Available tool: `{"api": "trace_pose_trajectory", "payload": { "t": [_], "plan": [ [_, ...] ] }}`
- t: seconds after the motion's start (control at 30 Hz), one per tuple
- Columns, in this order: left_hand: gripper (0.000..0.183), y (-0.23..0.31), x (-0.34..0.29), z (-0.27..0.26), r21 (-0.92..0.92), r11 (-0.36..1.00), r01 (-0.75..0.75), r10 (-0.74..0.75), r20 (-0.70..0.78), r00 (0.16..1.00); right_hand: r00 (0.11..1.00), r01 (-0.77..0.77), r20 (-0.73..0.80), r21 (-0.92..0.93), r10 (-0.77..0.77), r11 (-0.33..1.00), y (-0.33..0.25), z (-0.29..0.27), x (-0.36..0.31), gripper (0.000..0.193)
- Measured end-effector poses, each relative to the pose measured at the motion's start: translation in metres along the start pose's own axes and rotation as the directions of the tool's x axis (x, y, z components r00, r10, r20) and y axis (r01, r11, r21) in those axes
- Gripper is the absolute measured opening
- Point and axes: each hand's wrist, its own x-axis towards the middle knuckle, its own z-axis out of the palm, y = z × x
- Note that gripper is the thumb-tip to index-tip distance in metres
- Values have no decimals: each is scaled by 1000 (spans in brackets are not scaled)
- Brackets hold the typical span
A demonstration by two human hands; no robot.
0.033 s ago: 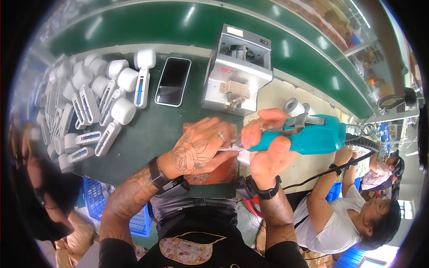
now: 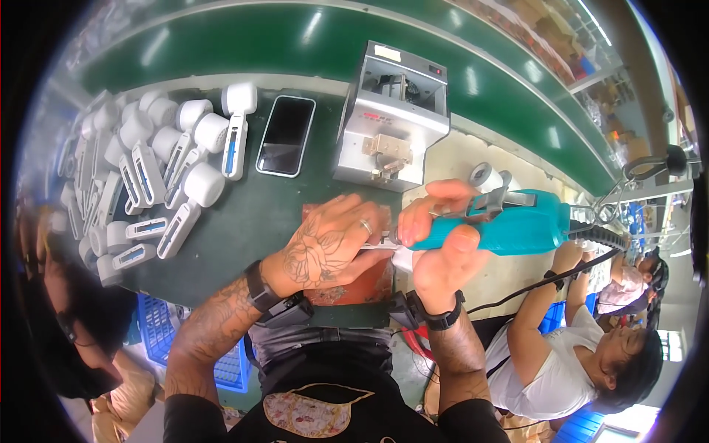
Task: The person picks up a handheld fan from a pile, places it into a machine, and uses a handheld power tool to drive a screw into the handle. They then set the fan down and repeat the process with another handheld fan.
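The fingers of the left hand [image 2: 321, 247] pinch a white plastic part [image 2: 402, 258] over a reddish-brown pad [image 2: 354, 290] on the dark-green table [image 2: 236, 247], apparently to steady it at the nose of the teal cylindrical power tool [image 2: 526, 225] in the right hand's [image 2: 450, 267] curled fingers.

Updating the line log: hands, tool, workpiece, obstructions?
Right hand gripping teal electric screwdriver. Left hand holding white part by the screwdriver's nose. Exact contact hidden by hands.

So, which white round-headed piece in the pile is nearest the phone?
The rightmost white piece, lying just left of the phone; the others all lie farther left.
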Motion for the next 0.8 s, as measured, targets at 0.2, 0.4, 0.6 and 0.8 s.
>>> {"api": "trace_pose_trajectory", "payload": {
  "t": [0.2, 0.4, 0.6, 0.8],
  "plan": [
    [29, 6, 2, 1, 30, 1000, 4, -4, -30, 1000, 1000, 30, -8, 4, -30, 1000, 2, -1, -3, 68],
    [26, 8, 5, -4, 1, 999, 50, -50, 39, 998, 998, -23, 52, -40, 25, 999, -12, 7, 7, 61],
    [31, -3, 3, -3, 45, 997, 57, -59, 66, 996, 994, 111, 15, -81, -110, 991, -20, 2, 36, 59],
    [40, -13, -2, -6, 65, 998, -19, 13, 94, 995, 992, 111, -33, -206, -120, 972, 7, 18, 68, 38]
  ]
}}
